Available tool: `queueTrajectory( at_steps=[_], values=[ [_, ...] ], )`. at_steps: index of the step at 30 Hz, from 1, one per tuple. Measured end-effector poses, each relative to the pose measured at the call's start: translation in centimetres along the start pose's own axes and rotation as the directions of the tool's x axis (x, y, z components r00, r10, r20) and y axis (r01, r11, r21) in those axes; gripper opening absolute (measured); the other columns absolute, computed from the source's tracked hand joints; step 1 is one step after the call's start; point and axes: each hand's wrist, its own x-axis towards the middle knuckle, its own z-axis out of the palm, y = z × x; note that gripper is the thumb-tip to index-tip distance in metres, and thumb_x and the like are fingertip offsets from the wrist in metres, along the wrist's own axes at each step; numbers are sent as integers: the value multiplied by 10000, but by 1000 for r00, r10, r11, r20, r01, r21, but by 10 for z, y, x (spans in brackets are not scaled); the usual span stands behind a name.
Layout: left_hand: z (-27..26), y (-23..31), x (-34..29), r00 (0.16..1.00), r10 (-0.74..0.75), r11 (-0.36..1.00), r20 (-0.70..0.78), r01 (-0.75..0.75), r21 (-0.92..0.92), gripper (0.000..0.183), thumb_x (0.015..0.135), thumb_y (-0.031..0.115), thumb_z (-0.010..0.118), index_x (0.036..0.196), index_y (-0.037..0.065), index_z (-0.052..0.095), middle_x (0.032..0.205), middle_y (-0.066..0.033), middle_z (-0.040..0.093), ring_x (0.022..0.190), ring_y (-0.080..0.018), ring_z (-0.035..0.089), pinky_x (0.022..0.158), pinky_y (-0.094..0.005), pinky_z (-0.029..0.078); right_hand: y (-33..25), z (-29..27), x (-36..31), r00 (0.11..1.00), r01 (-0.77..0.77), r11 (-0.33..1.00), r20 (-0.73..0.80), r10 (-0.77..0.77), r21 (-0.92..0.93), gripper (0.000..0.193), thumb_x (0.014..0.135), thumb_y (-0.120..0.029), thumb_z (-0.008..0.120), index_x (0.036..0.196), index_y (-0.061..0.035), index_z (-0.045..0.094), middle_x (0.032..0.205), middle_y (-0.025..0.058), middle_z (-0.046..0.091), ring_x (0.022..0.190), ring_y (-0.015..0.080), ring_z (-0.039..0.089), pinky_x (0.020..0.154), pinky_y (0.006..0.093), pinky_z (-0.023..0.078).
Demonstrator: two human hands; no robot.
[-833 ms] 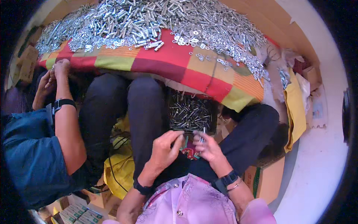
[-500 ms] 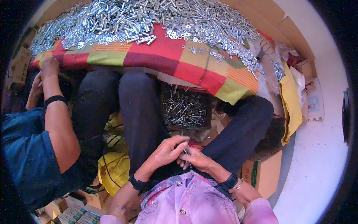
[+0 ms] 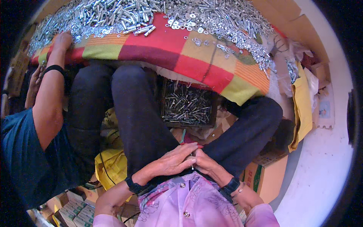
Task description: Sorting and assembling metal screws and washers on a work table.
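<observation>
My left hand [image 3: 174, 160] and my right hand [image 3: 206, 162] meet in front of my lap. The left fingers reach over the right fingertips, and the left thumb presses in from below. A thin, shiny metal bolt [image 3: 193, 167] pokes out between the two hands; its greater part is hidden by the fingers. Both hands look closed around it. Beyond them, between my knees, stands a dark box [image 3: 163, 109] full of loose metal bolts [image 3: 189, 106].
A checked cloth [image 3: 151, 53] bears heaped metal sleeves [image 3: 113, 13] and washers [image 3: 200, 30]. At left, a co-worker's hand [image 3: 63, 39] touches the heap's edge. Yellow bags lie left [image 3: 113, 166] and right [image 3: 300, 109]; a cardboard box [image 3: 272, 178] stands right, small cartons [image 3: 77, 212] lower left.
My left fingers have straightened and slid further over my right hand. The co-worker's hand has moved up from the cloth's edge to the heap. The whole view has shifted slightly.
</observation>
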Motion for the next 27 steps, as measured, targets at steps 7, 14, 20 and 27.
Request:
queueTrajectory(
  at_steps=[7, 14, 20, 27],
  values=[
    [-5, -13, 6, 985, -135, 987, -106, 124, -102, 417, 903, 244, 487, 1222, -22, 452, 1180, -200, 521, 1103, -308, 507, 941, -363, 387, -3, -25, 11, 936, -328, 943, 159, 315, 63, 276, 856, -211, 563, 1055, -32, 495, 720, 17, 533, 540, 98, 515, 483, 223, 440],
    [-8, -9, 8, 958, -211, 967, -192, 177, -181, 533, 838, 241, 592, 1262, -19, 400, 1140, -217, 544, 1053, -313, 548, 868, -361, 439, -26, -25, 18, 981, 74, 758, -184, 61, 648, 237, 876, -153, 517, 1070, -18, 538, 840, 96, 615, 723, 200, 623, 676, 342, 540],
    [-5, -2, 13, 972, -179, 981, -150, 189, 53, 798, 785, 310, 656, 1364, 1, 202, 1218, -244, 478, 1111, -365, 496, 926, -389, 408, -18, -21, 25, 997, -8, 569, -37, 68, 822, 256, 889, -130, 482, 1107, 3, 508, 870, 100, 618, 750, 206, 631, 734, 378, 543],
    [-6, 3, 13, 979, -58, 973, -194, 99, 207, 754, 767, 271, 665, 1332, -4, 249, 1043, -235, 554, 906, -395, 568, 750, -424, 471, -22, -15, 23, 997, -33, 689, -26, 75, 724, 333, 863, -183, 536, 1160, -36, 507, 805, 52, 619, 677, 170, 612, 628, 338, 542]
  ],
)
